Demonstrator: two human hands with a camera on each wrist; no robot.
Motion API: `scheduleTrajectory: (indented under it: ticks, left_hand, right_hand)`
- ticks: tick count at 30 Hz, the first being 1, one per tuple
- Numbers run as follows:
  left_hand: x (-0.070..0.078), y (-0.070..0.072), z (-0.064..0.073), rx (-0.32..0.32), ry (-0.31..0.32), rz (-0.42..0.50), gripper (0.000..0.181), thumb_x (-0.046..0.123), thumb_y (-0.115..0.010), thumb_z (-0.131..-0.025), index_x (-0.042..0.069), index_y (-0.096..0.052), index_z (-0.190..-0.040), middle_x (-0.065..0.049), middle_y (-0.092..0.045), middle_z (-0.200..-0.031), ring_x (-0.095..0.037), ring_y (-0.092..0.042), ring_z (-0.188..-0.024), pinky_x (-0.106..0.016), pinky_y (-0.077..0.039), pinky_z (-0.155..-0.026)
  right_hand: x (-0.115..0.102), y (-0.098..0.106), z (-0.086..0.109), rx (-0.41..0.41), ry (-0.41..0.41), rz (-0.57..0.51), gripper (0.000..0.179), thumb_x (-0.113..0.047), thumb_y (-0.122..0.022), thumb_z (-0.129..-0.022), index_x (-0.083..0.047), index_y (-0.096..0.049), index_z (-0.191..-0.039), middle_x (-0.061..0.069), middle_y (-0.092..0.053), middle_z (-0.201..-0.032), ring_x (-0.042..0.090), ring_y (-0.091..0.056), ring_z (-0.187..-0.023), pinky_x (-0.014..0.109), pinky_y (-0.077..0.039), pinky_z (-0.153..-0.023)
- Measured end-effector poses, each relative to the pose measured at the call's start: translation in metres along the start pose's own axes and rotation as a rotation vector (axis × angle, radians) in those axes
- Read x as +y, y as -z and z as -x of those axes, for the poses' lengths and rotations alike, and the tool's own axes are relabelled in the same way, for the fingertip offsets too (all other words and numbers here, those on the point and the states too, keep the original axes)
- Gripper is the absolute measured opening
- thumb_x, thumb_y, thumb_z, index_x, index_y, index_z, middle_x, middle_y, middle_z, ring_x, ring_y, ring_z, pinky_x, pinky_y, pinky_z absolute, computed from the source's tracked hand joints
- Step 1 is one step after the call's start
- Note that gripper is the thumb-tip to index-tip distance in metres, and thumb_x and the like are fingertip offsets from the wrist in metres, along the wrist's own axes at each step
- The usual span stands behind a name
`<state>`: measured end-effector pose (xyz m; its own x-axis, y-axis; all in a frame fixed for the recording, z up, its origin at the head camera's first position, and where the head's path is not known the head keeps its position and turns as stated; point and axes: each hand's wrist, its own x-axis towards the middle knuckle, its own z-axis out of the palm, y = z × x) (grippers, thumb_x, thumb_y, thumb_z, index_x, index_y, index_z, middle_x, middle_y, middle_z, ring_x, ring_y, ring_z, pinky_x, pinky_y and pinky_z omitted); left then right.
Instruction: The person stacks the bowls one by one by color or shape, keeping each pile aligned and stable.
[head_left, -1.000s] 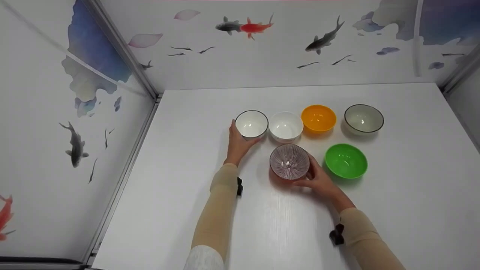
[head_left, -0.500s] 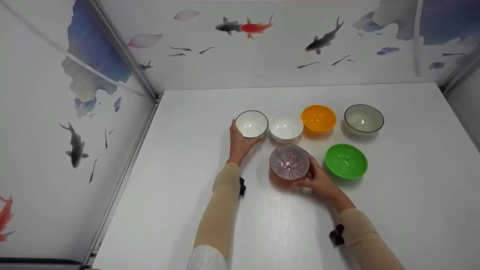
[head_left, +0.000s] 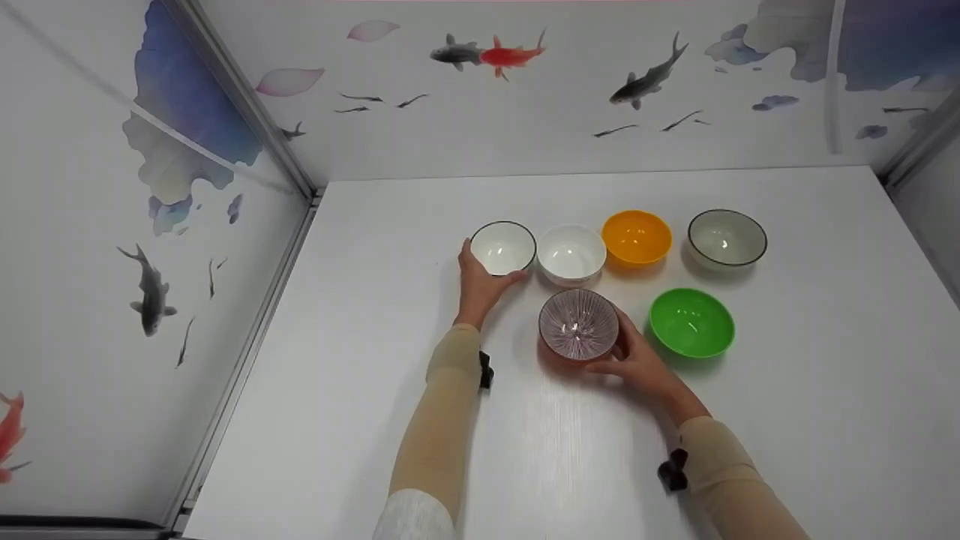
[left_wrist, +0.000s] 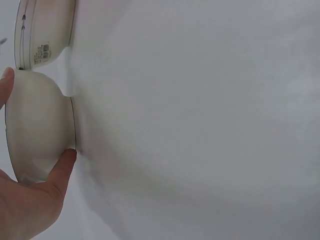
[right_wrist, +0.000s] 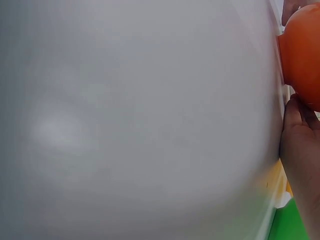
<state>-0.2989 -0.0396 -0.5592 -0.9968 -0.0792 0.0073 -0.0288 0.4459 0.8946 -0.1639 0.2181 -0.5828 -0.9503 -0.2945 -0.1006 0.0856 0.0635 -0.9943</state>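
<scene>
My left hand [head_left: 481, 285] holds a white bowl with a dark rim [head_left: 503, 247], its fingers at the left side and its thumb at the near side. In the left wrist view, the thumb [left_wrist: 62, 170] lies low against this bowl's outer wall [left_wrist: 37, 125]. Nearer to me, my right hand [head_left: 637, 360] holds a bowl with a purple-streaked inside [head_left: 578, 324] from its right side. Its orange-red outer wall [right_wrist: 304, 57] shows in the right wrist view, with the right hand [right_wrist: 302, 145] beside its base; some fingers are hidden.
A plain white bowl [head_left: 571, 253], an orange bowl [head_left: 637, 238] and a grey-green dark-rimmed bowl [head_left: 727, 238] run rightward along the back row. Right of my right hand stands a green bowl [head_left: 691, 322]. Printed walls [head_left: 450, 135] border the white table [head_left: 352, 315].
My left forearm has shifted slightly to the right, and the left thumb sits a little higher by the white bowl. The right hand and all bowls look unmoved.
</scene>
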Motion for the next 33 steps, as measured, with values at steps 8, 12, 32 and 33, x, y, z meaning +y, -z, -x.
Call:
scheduleTrajectory:
  ticks: [8, 12, 32, 33]
  left_hand:
    - [-0.001, 0.001, -0.001, 0.020, -0.002, -0.009, 0.121, 0.030, -0.091, -0.071, 0.003, -0.011, -0.158, -0.020, -0.027, -0.159, -0.034, -0.030, -0.149, -0.041, -0.027, -0.124]
    - [-0.001, 0.002, -0.001, 0.035, -0.003, -0.034, 0.121, 0.034, -0.092, -0.070, 0.003, -0.014, -0.157, -0.020, -0.031, -0.157, -0.033, -0.033, -0.148, -0.041, -0.029, -0.123]
    - [-0.004, 0.016, 0.002, 0.093, -0.036, -0.038, 0.115, 0.037, -0.090, -0.071, 0.000, -0.021, -0.156, -0.019, -0.036, -0.156, -0.032, -0.037, -0.146, -0.042, -0.033, -0.121]
    - [-0.004, 0.017, 0.002, 0.094, -0.034, -0.034, 0.115, 0.037, -0.090, -0.071, 0.000, -0.021, -0.156, -0.019, -0.036, -0.156, -0.032, -0.036, -0.146, -0.042, -0.033, -0.121]
  right_hand:
    - [0.000, -0.002, -0.001, 0.001, 0.005, -0.018, 0.118, -0.001, -0.082, -0.076, -0.012, -0.001, -0.161, 0.011, -0.004, -0.169, 0.030, -0.011, -0.156, 0.041, -0.014, -0.125]
    - [0.000, -0.002, -0.001, 0.002, 0.007, -0.017, 0.118, -0.001, -0.082, -0.076, -0.012, -0.001, -0.161, 0.011, -0.004, -0.169, 0.030, -0.011, -0.156, 0.040, -0.015, -0.125]
    - [0.001, 0.000, -0.001, 0.001, 0.001, 0.004, 0.117, -0.002, -0.082, -0.076, -0.011, -0.002, -0.161, 0.012, -0.005, -0.169, 0.033, -0.012, -0.155, 0.043, -0.016, -0.125]
    - [0.001, 0.000, -0.001, 0.001, -0.004, 0.007, 0.117, -0.003, -0.082, -0.077, -0.012, -0.002, -0.161, 0.012, -0.005, -0.169, 0.032, -0.012, -0.155, 0.042, -0.016, -0.125]
